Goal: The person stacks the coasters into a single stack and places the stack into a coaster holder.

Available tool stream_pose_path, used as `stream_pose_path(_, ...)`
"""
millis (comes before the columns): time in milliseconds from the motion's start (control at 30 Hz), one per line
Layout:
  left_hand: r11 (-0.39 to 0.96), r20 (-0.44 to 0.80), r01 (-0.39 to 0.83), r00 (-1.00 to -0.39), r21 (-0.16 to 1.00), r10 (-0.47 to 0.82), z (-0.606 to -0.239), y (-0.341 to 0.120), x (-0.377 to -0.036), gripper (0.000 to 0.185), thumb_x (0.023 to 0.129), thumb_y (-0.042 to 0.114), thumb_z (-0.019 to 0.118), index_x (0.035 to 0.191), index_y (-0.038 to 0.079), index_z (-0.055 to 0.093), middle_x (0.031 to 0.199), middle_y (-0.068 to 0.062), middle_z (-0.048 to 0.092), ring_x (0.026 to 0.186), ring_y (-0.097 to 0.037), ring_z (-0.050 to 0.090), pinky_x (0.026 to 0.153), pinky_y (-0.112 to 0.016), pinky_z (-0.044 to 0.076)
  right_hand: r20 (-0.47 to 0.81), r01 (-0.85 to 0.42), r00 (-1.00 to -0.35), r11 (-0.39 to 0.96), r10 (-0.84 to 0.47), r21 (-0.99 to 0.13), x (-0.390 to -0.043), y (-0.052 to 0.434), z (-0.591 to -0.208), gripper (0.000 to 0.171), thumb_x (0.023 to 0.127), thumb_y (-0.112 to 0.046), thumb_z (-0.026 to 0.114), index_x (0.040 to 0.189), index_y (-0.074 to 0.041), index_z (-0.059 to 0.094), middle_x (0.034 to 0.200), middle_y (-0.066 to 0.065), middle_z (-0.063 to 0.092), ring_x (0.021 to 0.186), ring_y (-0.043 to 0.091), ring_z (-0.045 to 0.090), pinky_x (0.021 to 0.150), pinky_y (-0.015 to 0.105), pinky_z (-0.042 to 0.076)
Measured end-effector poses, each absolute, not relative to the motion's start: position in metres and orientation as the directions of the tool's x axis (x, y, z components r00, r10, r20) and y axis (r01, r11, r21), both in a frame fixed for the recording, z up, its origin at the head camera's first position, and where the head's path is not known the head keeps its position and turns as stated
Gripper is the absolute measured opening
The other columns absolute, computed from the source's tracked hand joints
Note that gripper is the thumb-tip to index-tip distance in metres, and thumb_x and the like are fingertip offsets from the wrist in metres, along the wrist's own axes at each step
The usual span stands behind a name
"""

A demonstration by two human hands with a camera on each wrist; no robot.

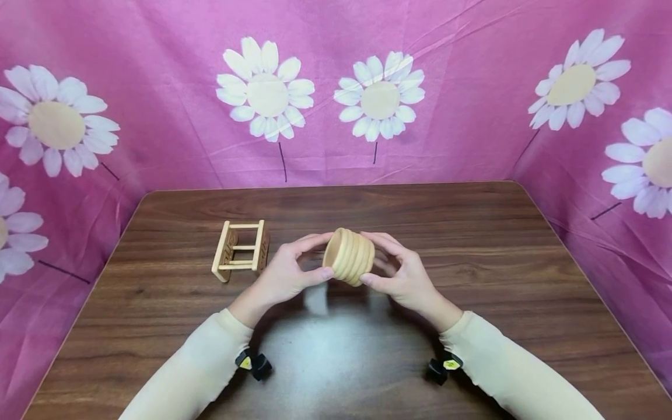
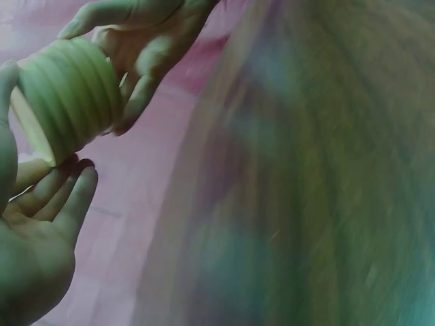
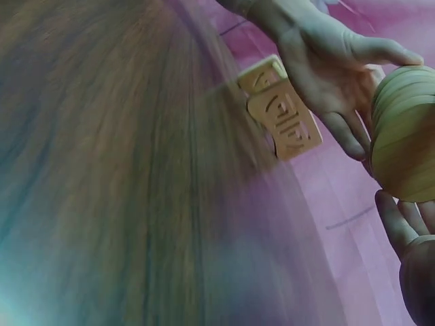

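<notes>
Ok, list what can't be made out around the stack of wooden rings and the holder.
- Stack of wooden rings: its count is unclear, head view too small, wrist views blurred.
- Right hand: fingertips hidden behind the stack in the head view.
- Wooden holder: carved pattern blurred in the right wrist view.
- Table: smeared in both wrist views.

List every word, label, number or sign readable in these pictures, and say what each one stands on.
No readable text anywhere.
Small wooden slatted rack: carved cut-outs on its side panel, seen from the right wrist, look like ornament, too blurred to read.
Yellow tags on the black wrist clips: too small to read.
Ribbed wooden stack of rings: unmarked.
</notes>
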State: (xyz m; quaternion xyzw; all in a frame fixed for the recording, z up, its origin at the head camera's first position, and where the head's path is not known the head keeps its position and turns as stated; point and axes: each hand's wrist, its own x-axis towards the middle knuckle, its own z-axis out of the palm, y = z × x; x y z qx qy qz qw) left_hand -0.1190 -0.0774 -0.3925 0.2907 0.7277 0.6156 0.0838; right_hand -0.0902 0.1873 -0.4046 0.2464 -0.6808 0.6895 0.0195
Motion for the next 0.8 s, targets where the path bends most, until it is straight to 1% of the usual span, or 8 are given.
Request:
stream_pose_path(67, 0.090, 0.219, 0.311, -0.819, 0.946, 0.530, -0.389, -0.089, -0.119, 0.065, 0.091, -0.001, 0.082, 0.151, -0.006, 0.057, 0.146, -0.026, 0.064, 0.125, -0.042, 0.069, 0.111, -0.035, 0.055, 0.361, -0.355, -0.874, -0.080, -0.326, -0.932, -0.093, 0.178, -0.403, 0.072, 0.084, 0.013, 0.084, 0.149, 0.015, 0.052, 0.141, 0.000, 0.061, 0.131, 0.008, 0.062, 0.109, 0.030, 0.056)
stream_pose_path(200, 0.112, 0.194, 0.291, -0.833, 0.950, 0.518, -0.384, -0.111, -0.119, 0.066, 0.092, -0.001, 0.083, 0.152, -0.006, 0.056, 0.150, -0.027, 0.063, 0.127, -0.039, 0.070, 0.111, -0.032, 0.054, 0.356, -0.335, -0.868, -0.119, -0.346, -0.935, -0.099, 0.158, -0.402, 0.075, 0.084, 0.013, 0.084, 0.150, 0.017, 0.050, 0.144, 0.010, 0.059, 0.133, 0.009, 0.060, 0.111, 0.032, 0.055)
stream_pose_path(333, 0.093, 0.199, 0.278, -0.847, 0.956, 0.494, -0.385, -0.131, -0.119, 0.066, 0.093, 0.001, 0.083, 0.152, -0.007, 0.055, 0.151, -0.029, 0.061, 0.126, -0.022, 0.071, 0.108, -0.027, 0.055, 0.356, -0.323, -0.867, -0.151, -0.349, -0.934, -0.105, 0.138, -0.401, 0.076, 0.082, 0.016, 0.082, 0.151, 0.016, 0.050, 0.147, 0.024, 0.056, 0.134, 0.009, 0.059, 0.113, 0.033, 0.054)
stream_pose_path(433, 0.065, 0.200, 0.261, -0.855, 0.963, 0.478, -0.386, -0.144, -0.118, 0.066, 0.094, 0.002, 0.082, 0.152, -0.010, 0.053, 0.151, -0.028, 0.062, 0.122, -0.009, 0.071, 0.104, -0.026, 0.057, 0.354, -0.321, -0.866, -0.148, -0.354, -0.935, -0.109, 0.124, -0.399, 0.076, 0.081, 0.018, 0.079, 0.151, 0.015, 0.051, 0.148, 0.030, 0.054, 0.134, 0.008, 0.058, 0.114, 0.033, 0.053)
stream_pose_path(500, 0.044, 0.196, 0.245, -0.859, 0.968, 0.473, -0.384, -0.153, -0.117, 0.066, 0.095, 0.001, 0.081, 0.153, -0.012, 0.051, 0.149, -0.020, 0.066, 0.121, -0.006, 0.071, 0.101, -0.026, 0.059, 0.355, -0.326, -0.861, -0.141, -0.365, -0.935, -0.112, 0.115, -0.398, 0.076, 0.081, 0.019, 0.078, 0.151, 0.015, 0.051, 0.148, 0.032, 0.054, 0.135, 0.009, 0.058, 0.114, 0.033, 0.053)
stream_pose_path(633, 0.020, 0.193, 0.230, -0.857, 0.973, 0.478, -0.380, -0.172, -0.117, 0.068, 0.095, -0.004, 0.079, 0.153, -0.016, 0.047, 0.142, 0.006, 0.071, 0.122, -0.005, 0.071, 0.101, -0.026, 0.059, 0.375, -0.351, -0.844, -0.135, -0.385, -0.927, -0.119, 0.098, -0.395, 0.075, 0.081, 0.019, 0.079, 0.151, 0.013, 0.052, 0.147, 0.031, 0.055, 0.135, 0.018, 0.058, 0.115, 0.036, 0.053)
stream_pose_path(700, 0.014, 0.206, 0.242, -0.851, 0.970, 0.483, -0.378, -0.181, -0.118, 0.067, 0.094, -0.007, 0.078, 0.153, -0.016, 0.046, 0.141, 0.012, 0.070, 0.123, -0.004, 0.071, 0.101, -0.025, 0.058, 0.387, -0.364, -0.832, -0.134, -0.398, -0.922, -0.122, 0.090, -0.393, 0.075, 0.081, 0.018, 0.080, 0.151, 0.013, 0.053, 0.147, 0.031, 0.055, 0.135, 0.021, 0.057, 0.115, 0.038, 0.053)
stream_pose_path(800, 0.015, 0.227, 0.269, -0.839, 0.963, 0.495, -0.376, -0.195, -0.120, 0.066, 0.094, -0.011, 0.075, 0.155, -0.011, 0.049, 0.141, 0.017, 0.069, 0.124, -0.002, 0.069, 0.102, -0.023, 0.057, 0.396, -0.373, -0.820, -0.138, -0.413, -0.917, -0.126, 0.079, -0.391, 0.075, 0.081, 0.018, 0.081, 0.151, 0.012, 0.053, 0.147, 0.030, 0.056, 0.136, 0.026, 0.058, 0.116, 0.038, 0.053)
